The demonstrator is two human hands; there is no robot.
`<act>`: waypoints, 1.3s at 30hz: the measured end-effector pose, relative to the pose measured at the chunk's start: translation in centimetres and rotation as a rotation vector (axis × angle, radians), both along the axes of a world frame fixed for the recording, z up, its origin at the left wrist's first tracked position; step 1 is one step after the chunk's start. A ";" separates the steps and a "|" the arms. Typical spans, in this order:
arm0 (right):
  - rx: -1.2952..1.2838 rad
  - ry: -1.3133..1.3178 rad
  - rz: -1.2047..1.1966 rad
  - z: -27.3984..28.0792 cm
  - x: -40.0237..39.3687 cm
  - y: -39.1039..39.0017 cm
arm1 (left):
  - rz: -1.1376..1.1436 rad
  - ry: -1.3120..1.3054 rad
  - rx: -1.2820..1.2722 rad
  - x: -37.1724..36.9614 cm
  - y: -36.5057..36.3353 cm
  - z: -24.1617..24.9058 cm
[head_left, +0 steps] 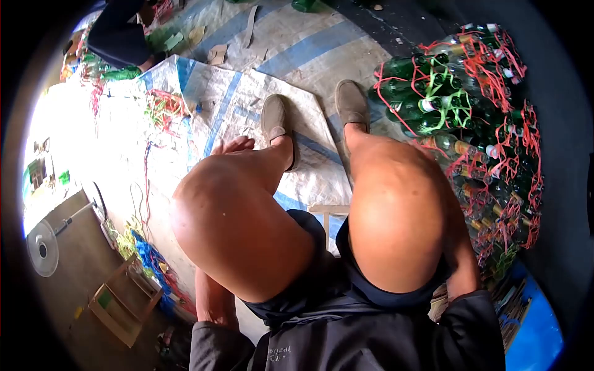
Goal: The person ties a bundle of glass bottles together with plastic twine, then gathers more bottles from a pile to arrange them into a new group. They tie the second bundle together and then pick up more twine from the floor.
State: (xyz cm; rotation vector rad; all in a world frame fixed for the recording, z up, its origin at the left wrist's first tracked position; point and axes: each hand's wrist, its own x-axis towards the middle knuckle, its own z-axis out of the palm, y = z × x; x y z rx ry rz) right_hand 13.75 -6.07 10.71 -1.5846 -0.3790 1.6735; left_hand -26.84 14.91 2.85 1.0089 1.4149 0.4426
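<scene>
Beyond my left knee, part of my left hand (235, 145) shows low over the white and blue woven plastic sheet (297, 117). Its fingers are stretched out and nothing shows in them; the palm is hidden by the knee. My right forearm (463, 260) runs down beside my right thigh, and the hand itself is hidden behind the leg. Nearest to that side are green glass bottles (402, 68), bound in bundles with pink and light green plastic string. Both my feet, in brown slip-on shoes (276, 117), rest on the sheet.
Clear bottles (464, 148) tied with pink string are stacked along the right. A small wooden stool (124, 303), a fan (43, 247) and tangled string (164, 111) are on the left. Another person's dark-clothed leg (117, 34) shows at upper left. Cardboard scraps (216, 54) lie ahead.
</scene>
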 end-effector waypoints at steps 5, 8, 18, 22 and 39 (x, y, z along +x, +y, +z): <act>-0.087 0.033 -0.135 0.0 0.0 2.1 | -0.007 0.320 0.073 0.1 -4.3 -6.4; -0.155 0.084 -0.220 -0.3 -2.4 4.3 | -0.012 0.407 0.033 -0.1 -11.9 -7.8; -0.245 0.066 -0.431 -3.0 -5.4 8.9 | -0.179 0.308 -0.381 6.3 -27.6 -8.3; -0.206 0.078 -0.433 -3.6 -5.1 8.9 | -0.241 0.369 -0.339 8.1 -24.4 -6.0; -0.135 -0.230 -0.278 6.6 -6.4 6.1 | -0.448 0.763 -0.103 19.1 0.2 25.2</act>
